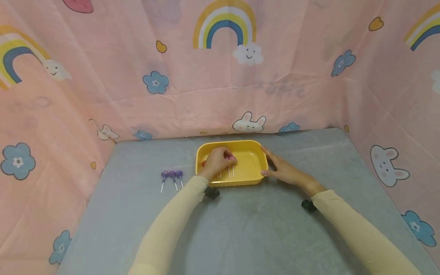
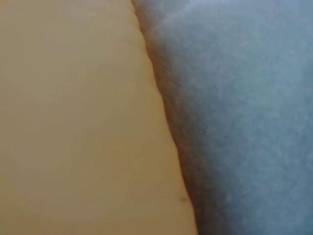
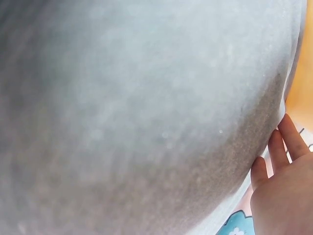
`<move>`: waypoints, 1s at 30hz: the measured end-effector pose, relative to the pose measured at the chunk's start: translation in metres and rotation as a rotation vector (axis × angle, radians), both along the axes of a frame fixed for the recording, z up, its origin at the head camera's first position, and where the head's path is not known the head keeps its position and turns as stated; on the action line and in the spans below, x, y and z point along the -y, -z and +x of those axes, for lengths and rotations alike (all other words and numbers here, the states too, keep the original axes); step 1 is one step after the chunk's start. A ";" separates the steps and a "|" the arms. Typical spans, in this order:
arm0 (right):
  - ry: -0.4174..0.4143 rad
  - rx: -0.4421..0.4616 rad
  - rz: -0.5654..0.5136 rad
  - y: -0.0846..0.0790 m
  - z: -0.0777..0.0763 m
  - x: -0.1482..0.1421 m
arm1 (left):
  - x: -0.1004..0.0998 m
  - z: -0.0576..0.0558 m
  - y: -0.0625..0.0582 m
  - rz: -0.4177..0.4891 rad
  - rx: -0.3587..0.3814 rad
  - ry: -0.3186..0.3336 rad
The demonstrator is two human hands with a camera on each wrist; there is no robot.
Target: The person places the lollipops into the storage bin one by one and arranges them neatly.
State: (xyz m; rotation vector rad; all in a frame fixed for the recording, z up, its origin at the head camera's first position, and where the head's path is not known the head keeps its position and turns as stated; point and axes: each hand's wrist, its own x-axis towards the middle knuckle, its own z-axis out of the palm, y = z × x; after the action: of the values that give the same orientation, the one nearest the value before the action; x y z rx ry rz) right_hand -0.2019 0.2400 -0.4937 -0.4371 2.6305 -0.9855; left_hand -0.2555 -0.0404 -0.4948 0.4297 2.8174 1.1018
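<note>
A yellow tray [image 1: 256,179] lies on the grey table in the head view. My left hand [image 1: 216,162] reaches into its left half, fingers bent and thumb against a pink lollipop [image 1: 232,158]. White lollipop sticks point toward me below that hand. A bit of a red lollipop [image 1: 204,163] shows left of the hand; the palm hides whatever lies under it. At the tray's right end my right hand [image 1: 283,170] rests with fingers extended along the side and thumb at the near corner. The right wrist view shows its fingers [image 3: 277,149] beside the orange-looking tray wall [image 3: 301,93].
Left of the tray lie three purple lollipops [image 1: 172,174] in a row, sticks toward me. A pink patterned cloth [image 1: 213,91] hangs behind and at both sides of the grey table [image 1: 240,229]. Cream sleeve [image 2: 83,117] fills much of the left wrist view.
</note>
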 end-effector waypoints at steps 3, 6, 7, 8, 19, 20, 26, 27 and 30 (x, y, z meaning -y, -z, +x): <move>0.002 0.004 0.001 -0.001 0.001 0.001 | 0.000 0.000 0.000 -0.014 -0.006 0.001; 0.003 0.003 -0.004 -0.001 0.001 0.001 | -0.001 0.002 -0.001 -0.026 -0.006 -0.003; 0.003 0.001 -0.005 -0.001 0.001 0.001 | -0.001 0.002 -0.002 -0.029 -0.008 -0.004; 0.003 -0.001 -0.006 -0.001 0.001 0.001 | -0.001 0.002 -0.002 -0.034 -0.012 -0.006; 0.004 -0.005 -0.012 0.000 0.001 0.001 | 0.000 0.004 -0.002 -0.067 -0.037 -0.003; 0.006 -0.002 -0.011 0.000 0.001 0.001 | 0.000 0.004 -0.002 -0.067 -0.039 -0.003; 0.009 -0.003 -0.013 0.000 0.000 0.001 | 0.000 0.004 -0.003 -0.072 -0.035 -0.004; 0.007 -0.005 -0.014 0.000 0.000 0.001 | 0.000 0.004 -0.003 -0.074 -0.031 -0.006; 0.000 -0.009 -0.015 0.000 0.000 0.001 | 0.000 0.004 -0.004 -0.076 -0.019 -0.010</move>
State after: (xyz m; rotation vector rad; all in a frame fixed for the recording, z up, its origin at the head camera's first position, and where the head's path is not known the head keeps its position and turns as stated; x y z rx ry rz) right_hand -0.2015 0.2389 -0.4936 -0.4457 2.6330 -1.0057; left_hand -0.2516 -0.0401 -0.4907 0.4219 2.8696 0.9937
